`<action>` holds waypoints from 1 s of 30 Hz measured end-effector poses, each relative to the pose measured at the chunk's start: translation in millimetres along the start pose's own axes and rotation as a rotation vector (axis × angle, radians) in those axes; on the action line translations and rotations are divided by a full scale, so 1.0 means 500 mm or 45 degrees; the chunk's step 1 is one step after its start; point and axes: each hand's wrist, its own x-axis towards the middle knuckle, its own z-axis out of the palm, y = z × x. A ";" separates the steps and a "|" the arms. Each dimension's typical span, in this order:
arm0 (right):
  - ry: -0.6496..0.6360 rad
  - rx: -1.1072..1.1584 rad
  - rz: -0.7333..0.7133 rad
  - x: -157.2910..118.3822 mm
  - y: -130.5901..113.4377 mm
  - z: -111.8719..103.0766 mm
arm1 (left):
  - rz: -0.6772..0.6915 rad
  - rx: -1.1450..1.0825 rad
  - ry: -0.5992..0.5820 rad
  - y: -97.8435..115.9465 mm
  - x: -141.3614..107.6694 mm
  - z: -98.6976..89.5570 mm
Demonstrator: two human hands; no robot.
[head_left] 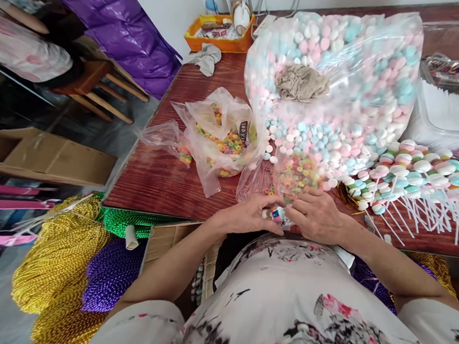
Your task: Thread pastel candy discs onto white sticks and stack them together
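At the table's front edge, my left hand [250, 214] curls its thumb and fingers round a small shiny piece with blue, white and red on it [277, 214]. Its exact kind is too small to make out. My right hand [316, 216] is closed, its fingertips pinching at the right side of the same piece. Just beyond my fingers lies a clear bag of small colourful rings [302, 174]. Behind it spreads a big clear bag [377, 83] full of pink, blue and white discs, with a crumpled beige cloth [302, 84] on top.
Left of my hands stands an open plastic bag of coloured rings [231, 140]. White-stick lollipops made of pastel discs [422, 172] lie at right, before a clear tub [449, 114]. An orange tray [238, 46] sits at the back. Gold bead strands [67, 249] hang at the left edge.
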 end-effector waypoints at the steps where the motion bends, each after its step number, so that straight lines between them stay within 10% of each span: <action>1: -0.003 -0.015 0.020 -0.003 0.003 -0.004 | 0.009 0.055 -0.013 -0.003 -0.006 -0.005; 13: -0.121 0.072 0.349 -0.032 -0.012 -0.007 | 0.018 1.209 0.766 -0.055 -0.021 0.044; 30: -0.056 -0.084 0.212 0.004 -0.019 0.035 | 0.131 0.968 0.831 -0.016 -0.053 0.048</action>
